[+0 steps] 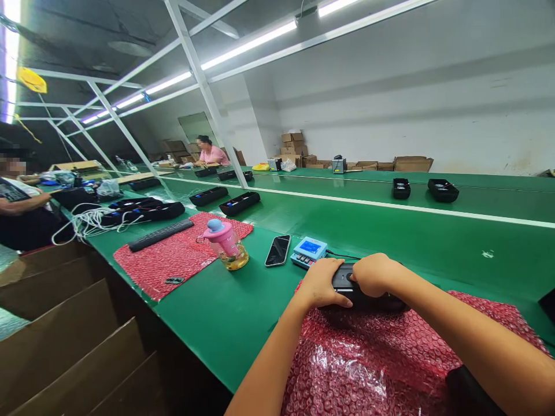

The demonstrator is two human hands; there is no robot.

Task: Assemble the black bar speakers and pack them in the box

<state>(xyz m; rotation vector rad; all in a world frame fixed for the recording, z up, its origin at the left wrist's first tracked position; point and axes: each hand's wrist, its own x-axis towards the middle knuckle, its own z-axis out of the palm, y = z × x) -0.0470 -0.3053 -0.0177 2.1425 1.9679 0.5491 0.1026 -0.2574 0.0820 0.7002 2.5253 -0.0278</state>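
Observation:
A black oblong device (343, 277) lies on red bubble wrap (347, 370) at the right. My left hand (321, 284) grips its left end, with the thumb along the near side. On its top presses my right hand (376, 275), fingers curled and one fingertip at a round spot; whether anything small is in those fingers is hidden. Just behind my left hand sits a small blue meter (310, 251) with a lit screen and a black cable. A phone (278, 251) lies to the left of the meter.
A pink-lidded bottle (225, 245) stands beside a second red bubble wrap sheet (156, 271) bearing a long black bar (161, 234). Black housings (240, 203) and white cables (93, 222) lie farther off. Cardboard (65, 341) is at lower left. Two people sit beyond.

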